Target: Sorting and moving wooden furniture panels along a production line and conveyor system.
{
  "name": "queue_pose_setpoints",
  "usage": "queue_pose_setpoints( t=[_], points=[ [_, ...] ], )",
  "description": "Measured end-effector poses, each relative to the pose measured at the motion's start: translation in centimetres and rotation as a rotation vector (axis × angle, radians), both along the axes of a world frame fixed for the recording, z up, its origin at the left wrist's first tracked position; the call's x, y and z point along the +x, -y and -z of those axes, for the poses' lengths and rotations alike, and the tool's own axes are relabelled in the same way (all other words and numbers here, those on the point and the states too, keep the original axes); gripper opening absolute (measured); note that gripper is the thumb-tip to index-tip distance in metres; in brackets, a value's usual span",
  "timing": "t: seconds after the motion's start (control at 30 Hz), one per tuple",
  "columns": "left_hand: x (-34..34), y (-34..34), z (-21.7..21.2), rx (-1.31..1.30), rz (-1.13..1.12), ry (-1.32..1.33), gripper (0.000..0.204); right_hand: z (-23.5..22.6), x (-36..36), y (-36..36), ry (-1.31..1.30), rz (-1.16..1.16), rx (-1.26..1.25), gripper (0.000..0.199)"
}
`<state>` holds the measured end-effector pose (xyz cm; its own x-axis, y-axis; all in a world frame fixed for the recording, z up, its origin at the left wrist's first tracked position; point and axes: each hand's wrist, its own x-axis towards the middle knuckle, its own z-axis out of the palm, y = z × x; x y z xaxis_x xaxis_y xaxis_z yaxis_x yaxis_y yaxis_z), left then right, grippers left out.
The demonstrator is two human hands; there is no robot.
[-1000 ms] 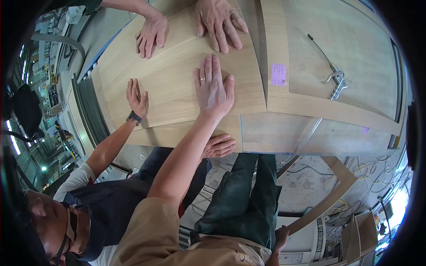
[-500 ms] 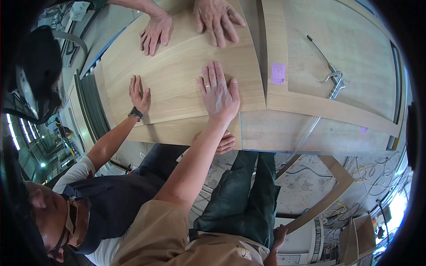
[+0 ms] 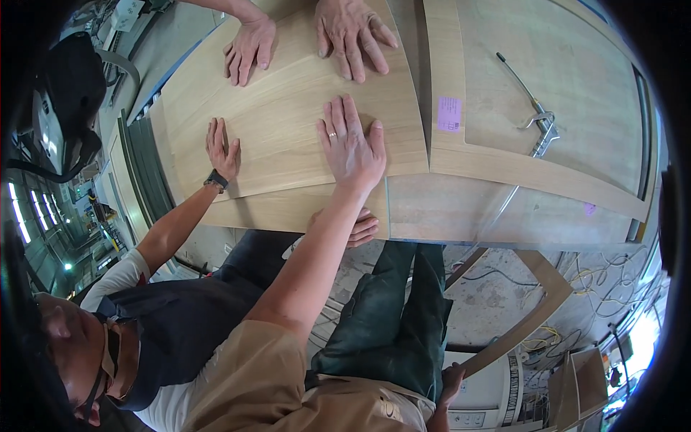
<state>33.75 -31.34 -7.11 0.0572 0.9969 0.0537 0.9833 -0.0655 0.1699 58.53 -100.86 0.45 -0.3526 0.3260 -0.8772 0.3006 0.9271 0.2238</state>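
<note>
Head view shows a broad, pale tan wood-grained panel (image 3: 288,129) lying right under the person's left hand (image 3: 354,147), which I see laid flat on it, palm down. A ring sits on one finger; the thumb stands apart from the fingers, and nothing is clasped. Lower down, well apart from that hand and to its right, the right hand (image 3: 452,384) is closed on the near end of a long brown wooden frame piece (image 3: 512,335), which slants up from it, away to the right.

Around the left hand, other people have their hands on the wood too. Well to its left, a co-worker's hand with a dark wristwatch (image 3: 222,151) rests flat. Just beyond it and farther off to the left, two hands from across the table, the nearer hand (image 3: 351,39) and the farther hand (image 3: 250,50), lean on the same panel. Nearer the body, partly behind the left forearm, another hand (image 3: 363,229) lies at the edge of a pale wooden board (image 3: 281,210).

To the left hand's right are a wood-bordered flat panel (image 3: 497,162), a small lilac paper label (image 3: 449,114) stuck on it, and a silver metal air gun with a thin black-tipped nozzle (image 3: 545,129).
</note>
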Motion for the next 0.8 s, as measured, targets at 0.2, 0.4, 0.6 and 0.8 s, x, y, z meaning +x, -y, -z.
queue_pose_setpoints(
  t=[0.2, 0.4, 0.6, 0.8],
  points=[
    [-0.9, -3.2, 1.2, 0.062, 0.014, -0.018, 0.069, -0.8, 0.0, -4.9, -0.023, 0.610, -0.288, 0.019],
    [-2.7, -4.5, 1.3, 0.093, 0.116, -0.003, 0.068, -0.2, 0.0, -5.1, 0.015, 0.513, -0.337, 0.017],
    [-2.9, -3.7, 0.3, 0.036, 0.365, 0.073, 0.066, 0.2, 0.2, -1.6, 0.105, 0.467, -0.179, 0.008],
    [-2.0, -3.9, 0.5, 0.069, 0.268, 0.025, 0.065, -1.8, -0.2, -4.9, 0.099, -0.472, 0.074, 0.010]
  ],
)
